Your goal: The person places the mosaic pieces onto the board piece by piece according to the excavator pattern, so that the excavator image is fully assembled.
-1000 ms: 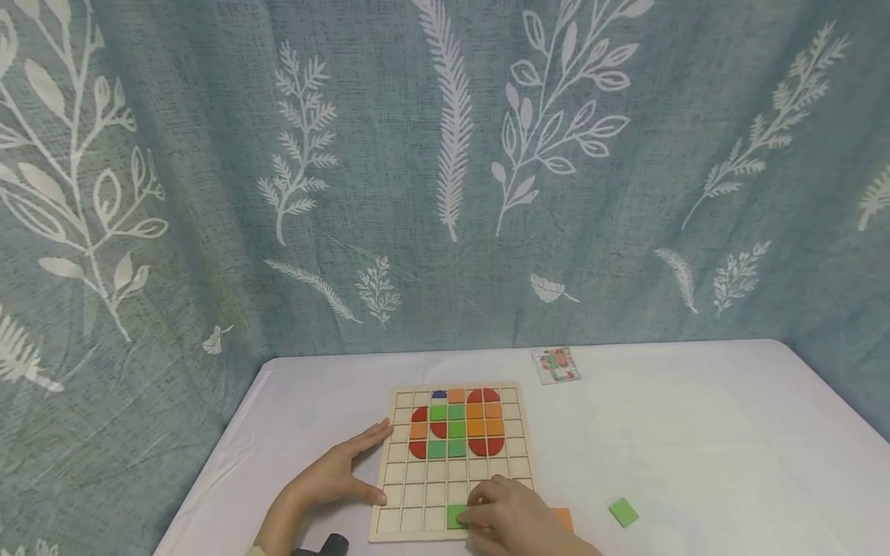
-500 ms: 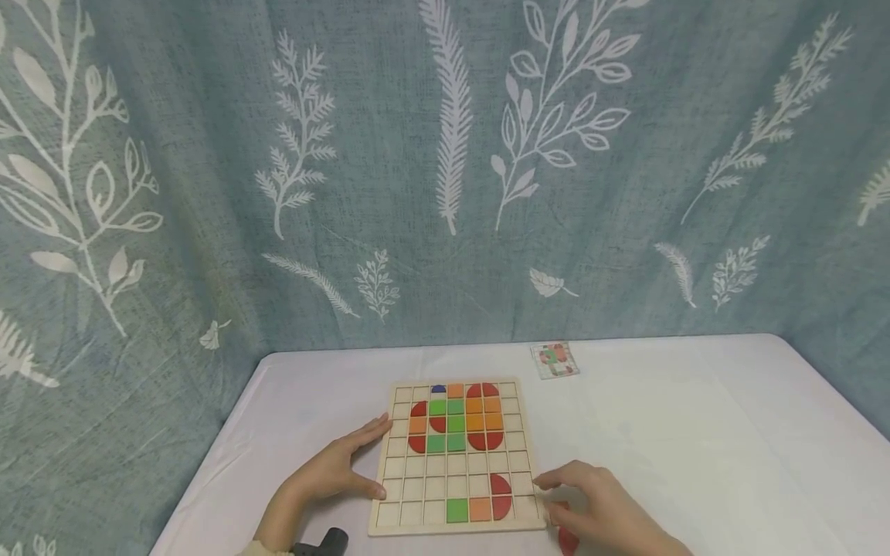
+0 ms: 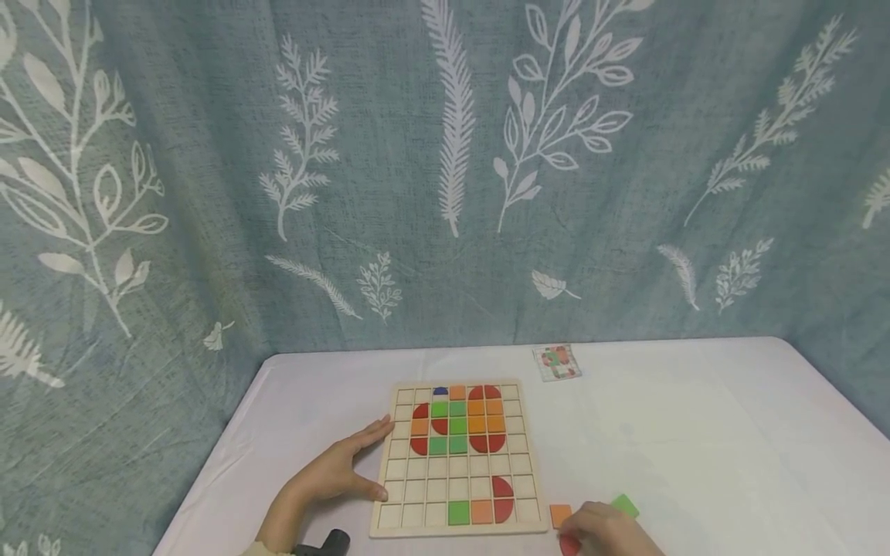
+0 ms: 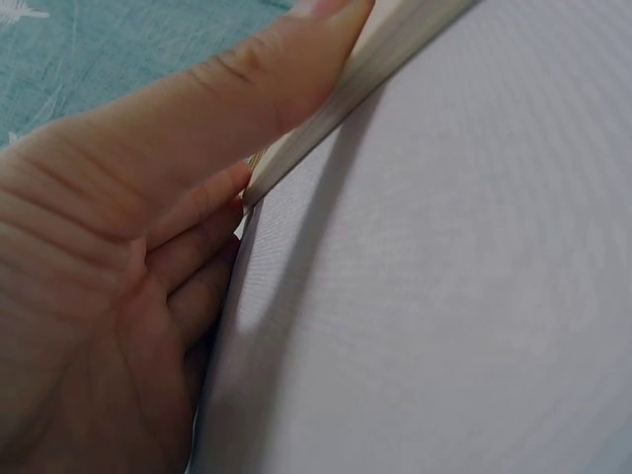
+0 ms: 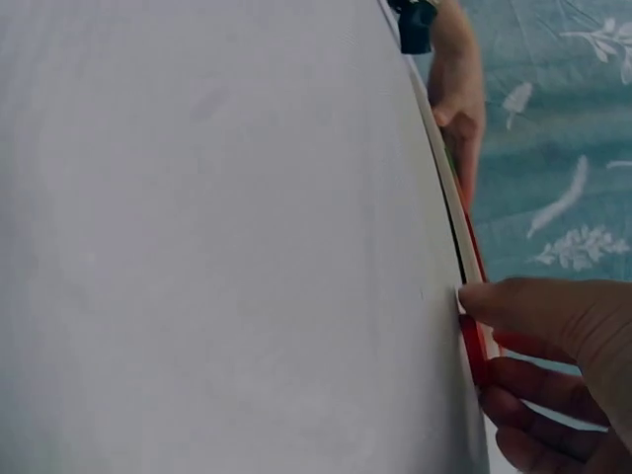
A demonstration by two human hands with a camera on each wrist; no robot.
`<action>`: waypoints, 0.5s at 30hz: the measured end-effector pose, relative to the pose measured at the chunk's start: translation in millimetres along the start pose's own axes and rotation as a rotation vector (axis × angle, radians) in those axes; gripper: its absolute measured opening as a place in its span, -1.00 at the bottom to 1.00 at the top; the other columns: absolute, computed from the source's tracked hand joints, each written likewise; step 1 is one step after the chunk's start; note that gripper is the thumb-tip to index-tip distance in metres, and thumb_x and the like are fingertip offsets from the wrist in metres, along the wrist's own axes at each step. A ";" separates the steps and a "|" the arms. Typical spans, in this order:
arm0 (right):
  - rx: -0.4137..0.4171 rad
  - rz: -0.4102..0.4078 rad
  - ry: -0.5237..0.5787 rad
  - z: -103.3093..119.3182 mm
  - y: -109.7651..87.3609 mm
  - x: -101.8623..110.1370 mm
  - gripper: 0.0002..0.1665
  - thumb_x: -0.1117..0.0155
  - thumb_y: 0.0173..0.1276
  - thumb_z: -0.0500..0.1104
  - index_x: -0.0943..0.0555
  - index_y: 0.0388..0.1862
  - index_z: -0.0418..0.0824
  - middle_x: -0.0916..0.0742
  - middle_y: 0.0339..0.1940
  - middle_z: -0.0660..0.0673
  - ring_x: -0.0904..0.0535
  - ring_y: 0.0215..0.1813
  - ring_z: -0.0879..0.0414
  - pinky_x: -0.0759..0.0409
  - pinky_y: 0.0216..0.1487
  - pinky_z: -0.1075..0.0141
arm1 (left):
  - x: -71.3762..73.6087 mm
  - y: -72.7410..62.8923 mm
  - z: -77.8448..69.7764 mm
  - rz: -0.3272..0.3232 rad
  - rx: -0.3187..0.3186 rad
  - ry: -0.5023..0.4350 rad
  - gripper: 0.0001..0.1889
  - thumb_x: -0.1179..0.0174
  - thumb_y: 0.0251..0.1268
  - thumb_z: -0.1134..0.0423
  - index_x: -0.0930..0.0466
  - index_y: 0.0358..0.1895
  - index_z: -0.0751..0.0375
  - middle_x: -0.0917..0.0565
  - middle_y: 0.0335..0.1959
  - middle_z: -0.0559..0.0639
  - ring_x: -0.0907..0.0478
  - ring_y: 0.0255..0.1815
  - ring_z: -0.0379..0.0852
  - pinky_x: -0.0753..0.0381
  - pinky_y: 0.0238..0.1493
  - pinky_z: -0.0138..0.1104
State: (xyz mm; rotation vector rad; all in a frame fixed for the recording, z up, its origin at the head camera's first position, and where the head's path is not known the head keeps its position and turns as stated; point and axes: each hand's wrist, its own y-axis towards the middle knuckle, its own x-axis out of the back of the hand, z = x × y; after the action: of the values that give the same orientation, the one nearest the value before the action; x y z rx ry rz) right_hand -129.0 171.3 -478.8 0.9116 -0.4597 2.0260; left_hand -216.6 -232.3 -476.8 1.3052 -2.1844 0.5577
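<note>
A wooden grid board [image 3: 405, 492] lies on the white table, with green, orange and red tiles and a blue half-round one in its cells. At the board's left edge my left hand [image 3: 332, 472] rests with fingers and thumb spread, the thumb touching the rim in the left wrist view. Right of the board's near corner, my right hand [image 3: 608, 529] pinches a red rounded tile [image 5: 474, 348] at the table surface, thumb on one side and fingers on the other. An orange square tile [image 3: 560, 515] lies beside those fingers. Behind the hand sits a green square tile [image 3: 625, 506], partly covered.
A small patterned card [image 3: 556, 363] lies at the back of the table [image 3: 695, 432]. Some dark object [image 3: 335, 542] shows by the left wrist. A blue-green curtain [image 3: 389, 185] hangs behind and along the sides.
My right hand has left the board's near row and moved right to the red tile on the table. Orange and red tiles it was covering now show. My left hand stays put.
</note>
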 end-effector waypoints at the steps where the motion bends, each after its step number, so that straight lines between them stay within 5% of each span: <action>1: -0.023 0.005 0.006 0.7 0.3 -0.8 -0.58 -0.37 0.09 0.07 -0.65 -0.21 -0.22 -0.63 -0.36 0.23 -0.46 -0.29 0.45 -0.57 -0.23 0.43 | 0.2 -0.2 -0.4 0.000 0.000 0.001 0.07 -0.52 -0.43 0.03 -0.22 0.36 0.22 -0.11 0.43 0.18 0.05 0.43 0.28 0.06 0.35 0.17; 10: -0.147 0.006 0.010 8.7 0.5 -4.0 -0.67 -0.41 0.05 0.02 -0.68 -0.27 -0.16 -0.65 -0.37 0.16 -0.41 -0.34 0.44 -0.55 -0.25 0.45 | 1.9 -1.5 -3.2 0.000 -0.009 0.011 0.06 -0.52 -0.42 0.04 -0.22 0.36 0.20 -0.13 0.43 0.19 0.04 0.42 0.29 0.04 0.34 0.18; 15: -0.076 0.000 0.054 9.5 3.3 0.1 -0.74 -0.41 0.06 -0.07 -0.67 -0.28 -0.15 -0.67 -0.34 0.16 -0.46 -0.29 0.45 -0.55 -0.22 0.46 | 2.1 -1.3 -3.3 0.002 -0.009 0.010 0.07 -0.51 -0.43 0.04 -0.22 0.36 0.21 -0.12 0.43 0.19 0.04 0.42 0.28 0.05 0.35 0.17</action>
State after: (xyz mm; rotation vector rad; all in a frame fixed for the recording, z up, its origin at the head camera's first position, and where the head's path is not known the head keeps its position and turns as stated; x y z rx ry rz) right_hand -127.6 163.7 -472.3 0.8087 -0.5029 2.0147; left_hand -215.5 -232.3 -472.8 1.2930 -2.1781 0.5531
